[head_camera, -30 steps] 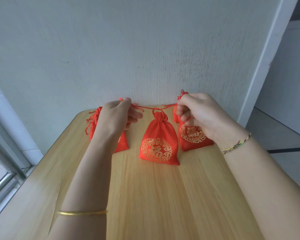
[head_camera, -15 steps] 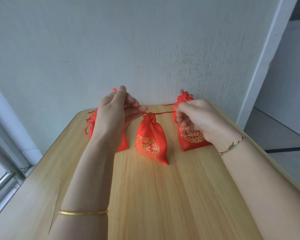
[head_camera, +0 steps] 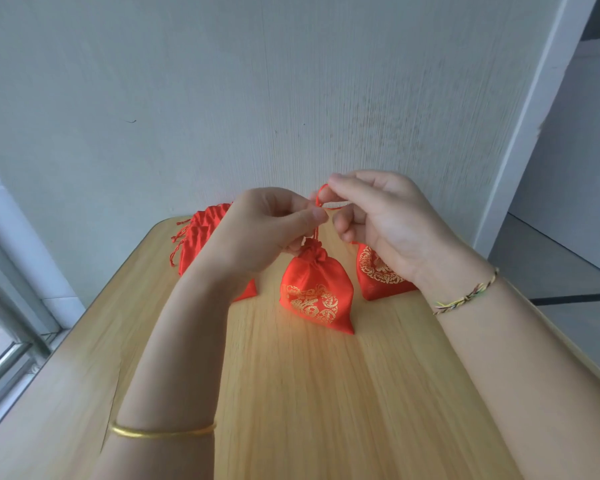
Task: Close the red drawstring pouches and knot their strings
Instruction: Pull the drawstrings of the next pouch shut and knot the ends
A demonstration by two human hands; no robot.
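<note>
Pouch [head_camera: 316, 292] sits cinched just below both hands, with left hand [head_camera: 267, 233] and right hand [head_camera: 385, 220] each pinching its string [head_camera: 316, 230]. I'd tuck one end through, then pull snug downward.

Left hand [head_camera: 260, 233] and right hand [head_camera: 381, 220] now together, strings [head_camera: 316, 233] upright above pouch [head_camera: 316, 289]

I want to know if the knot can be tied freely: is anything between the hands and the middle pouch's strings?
Nothing visible. The left hand and right hand both pinch the strings above the cinched middle pouch. The left pouches and right pouch sit lower, to either side.
</note>
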